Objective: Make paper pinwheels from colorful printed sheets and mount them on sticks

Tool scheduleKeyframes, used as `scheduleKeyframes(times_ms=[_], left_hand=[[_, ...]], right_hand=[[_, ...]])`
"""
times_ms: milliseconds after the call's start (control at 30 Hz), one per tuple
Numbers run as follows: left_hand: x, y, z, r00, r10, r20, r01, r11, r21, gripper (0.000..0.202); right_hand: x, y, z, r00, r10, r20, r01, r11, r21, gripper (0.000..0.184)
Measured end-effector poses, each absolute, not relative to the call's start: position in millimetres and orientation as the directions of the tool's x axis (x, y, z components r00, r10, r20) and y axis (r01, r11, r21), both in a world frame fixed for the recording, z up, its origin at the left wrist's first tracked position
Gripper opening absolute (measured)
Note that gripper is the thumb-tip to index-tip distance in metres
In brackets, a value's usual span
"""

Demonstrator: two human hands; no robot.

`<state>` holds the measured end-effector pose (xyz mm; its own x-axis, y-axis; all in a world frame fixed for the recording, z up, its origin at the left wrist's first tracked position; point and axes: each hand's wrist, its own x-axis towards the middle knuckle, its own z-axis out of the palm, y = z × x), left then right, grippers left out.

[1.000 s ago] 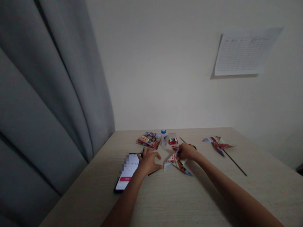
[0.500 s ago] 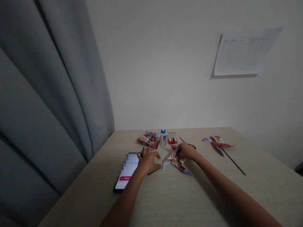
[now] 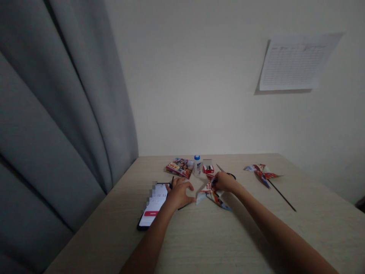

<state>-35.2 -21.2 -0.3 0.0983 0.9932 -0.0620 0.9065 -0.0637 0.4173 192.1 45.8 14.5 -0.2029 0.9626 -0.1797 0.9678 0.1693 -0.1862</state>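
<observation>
My right hand is closed on a colourful paper pinwheel, its fingertips pressed at the middle of the folded blades. To the left, my left hand rests on the table with fingers curved apart and an open gap between thumb and forefinger. Beneath that hand, part of a thin dark stick shows. A smartphone with a lit screen lies just beside my left hand and forearm. My right fingers hide the pinwheel's centre.
Behind the hands stand a stack of printed booklets, a glue bottle, a small red box and scissors. Another pinwheel on a dark stick lies at the right. A grey curtain hangs along the left.
Both hands keep nearly the same place and pose. The whole view has shifted very slightly.
</observation>
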Motion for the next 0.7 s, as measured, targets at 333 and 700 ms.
scheduleKeyframes(times_ms=[333,700], left_hand=[[-35.5,-20.0,-3.9,0.091,0.995,-0.043,0.908,-0.065,0.413,0.041],[-33.4,-22.1,-2.7,0.087,0.994,-0.063,0.902,-0.052,0.428,0.043]], right_hand=[[193.5,51.4,8.8,-0.227,0.958,-0.177,0.964,0.194,-0.183,0.036],[200.7,48.4,4.1,-0.273,0.949,-0.158,0.943,0.231,-0.24,0.034]])
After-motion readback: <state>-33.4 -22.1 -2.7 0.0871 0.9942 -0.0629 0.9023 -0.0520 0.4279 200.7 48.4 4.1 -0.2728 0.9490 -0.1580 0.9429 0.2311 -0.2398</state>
